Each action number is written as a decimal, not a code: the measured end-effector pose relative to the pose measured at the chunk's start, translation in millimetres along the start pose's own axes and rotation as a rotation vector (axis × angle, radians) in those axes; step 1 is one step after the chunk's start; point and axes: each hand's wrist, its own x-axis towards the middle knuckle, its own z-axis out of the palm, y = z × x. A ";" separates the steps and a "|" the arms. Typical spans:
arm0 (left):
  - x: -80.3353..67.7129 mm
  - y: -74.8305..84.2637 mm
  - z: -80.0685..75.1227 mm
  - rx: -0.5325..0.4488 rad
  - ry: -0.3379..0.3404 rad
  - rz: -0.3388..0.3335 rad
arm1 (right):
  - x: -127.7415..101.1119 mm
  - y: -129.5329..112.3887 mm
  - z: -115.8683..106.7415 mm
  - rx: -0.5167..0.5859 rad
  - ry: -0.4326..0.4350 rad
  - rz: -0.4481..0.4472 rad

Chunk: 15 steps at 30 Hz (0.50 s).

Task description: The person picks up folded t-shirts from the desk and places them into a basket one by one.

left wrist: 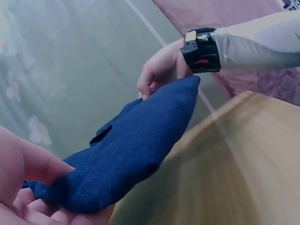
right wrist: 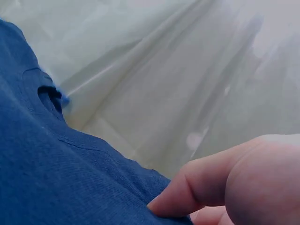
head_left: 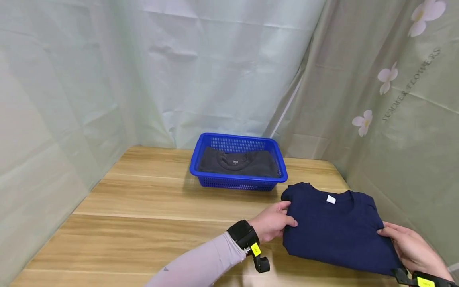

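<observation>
The curtain [head_left: 405, 119] hanging above the right grip [head_left: 412, 247] is showing the slanted grey words "SUMMER FLOWERS" beside printed blossoms. The white collar tag [head_left: 330, 199] on the navy shirt [head_left: 337, 231] between both grips is too small to read.

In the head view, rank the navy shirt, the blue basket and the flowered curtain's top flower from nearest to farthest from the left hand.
1. Navy shirt: gripped by the left hand.
2. Blue basket: behind, on the table.
3. Top flower: upper right, on the curtain.
</observation>
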 end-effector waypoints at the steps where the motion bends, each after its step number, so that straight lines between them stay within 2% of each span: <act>1: -1.2 4.8 0.5 -0.005 -0.009 0.003 | -1.8 -4.7 1.5 -0.051 0.041 0.002; 3: -3.9 14.1 0.8 -0.006 -0.028 0.011 | -4.8 -12.2 3.6 -0.093 0.102 -0.006; 7: -7.3 31.7 -1.7 0.012 -0.047 0.027 | -10.7 -21.5 6.4 -0.054 0.134 -0.057; 15: -11.8 60.6 -19.5 0.064 -0.021 0.053 | -11.0 -40.9 24.3 0.125 0.058 -0.181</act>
